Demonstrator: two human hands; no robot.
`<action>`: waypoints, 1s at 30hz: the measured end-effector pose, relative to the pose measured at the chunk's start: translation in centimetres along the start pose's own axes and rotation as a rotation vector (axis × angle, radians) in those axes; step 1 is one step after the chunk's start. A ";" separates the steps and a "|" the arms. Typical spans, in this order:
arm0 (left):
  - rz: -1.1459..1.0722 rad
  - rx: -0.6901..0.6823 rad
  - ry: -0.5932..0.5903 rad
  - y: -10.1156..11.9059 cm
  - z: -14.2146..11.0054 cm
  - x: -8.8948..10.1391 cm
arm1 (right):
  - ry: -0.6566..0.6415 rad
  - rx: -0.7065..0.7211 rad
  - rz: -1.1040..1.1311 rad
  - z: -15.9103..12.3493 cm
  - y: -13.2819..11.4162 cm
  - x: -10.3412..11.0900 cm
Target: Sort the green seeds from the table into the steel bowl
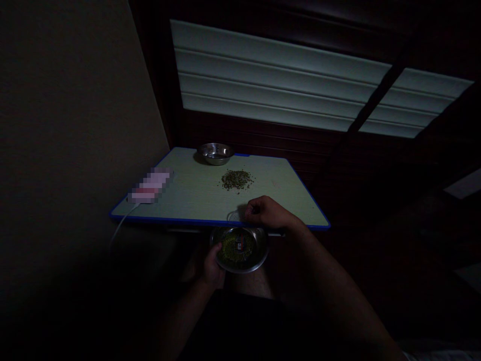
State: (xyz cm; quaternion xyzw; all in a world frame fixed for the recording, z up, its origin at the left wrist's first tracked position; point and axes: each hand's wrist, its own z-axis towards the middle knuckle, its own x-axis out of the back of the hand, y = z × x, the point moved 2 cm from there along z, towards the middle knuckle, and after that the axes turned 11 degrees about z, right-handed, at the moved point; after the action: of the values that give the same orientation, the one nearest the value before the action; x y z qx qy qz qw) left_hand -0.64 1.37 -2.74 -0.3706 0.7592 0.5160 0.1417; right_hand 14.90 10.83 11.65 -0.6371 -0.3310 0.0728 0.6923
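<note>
My left hand (213, 265) grips the near left side of a shiny metal bowl (242, 271), with the thumb over its rim. The bowl is held below the table's front edge, above my legs. Inside it lies a layer of small greenish grains (230, 250), with a small dark item bearing a white label (239, 245) among them. My right hand (261, 211) is closed just over the table's front edge, above the bowl; whatever its curled fingers hold is hidden. Ahead of it, a loose pile of small greenish-brown grains (236, 179) is spread on the tabletop.
A second metal bowl (216, 158) stands at the back left of the pale, blue-edged table (278, 185). On the left lies a blurred-out pinkish object (150, 185) with a white cable (126, 216). A wall stands on the left, dark slatted panels behind. The room is dim.
</note>
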 end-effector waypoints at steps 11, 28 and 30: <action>0.029 0.154 0.031 -0.1 0.4 0.0 | 0.516 0.130 0.237 7.0 1.4 3.5; 0.077 0.152 0.043 0.3 0.4 0.1 | 0.555 0.185 -0.017 7.0 3.7 3.5; 0.077 0.139 0.042 0.3 0.3 0.0 | 0.551 0.183 -0.024 6.9 3.7 3.4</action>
State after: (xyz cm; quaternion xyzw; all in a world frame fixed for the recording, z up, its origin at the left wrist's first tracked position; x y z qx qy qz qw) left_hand -0.93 1.74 -2.64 -0.3411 0.8098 0.4591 0.1310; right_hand 14.92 19.08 9.22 -0.5638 -0.1302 -0.0816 0.8115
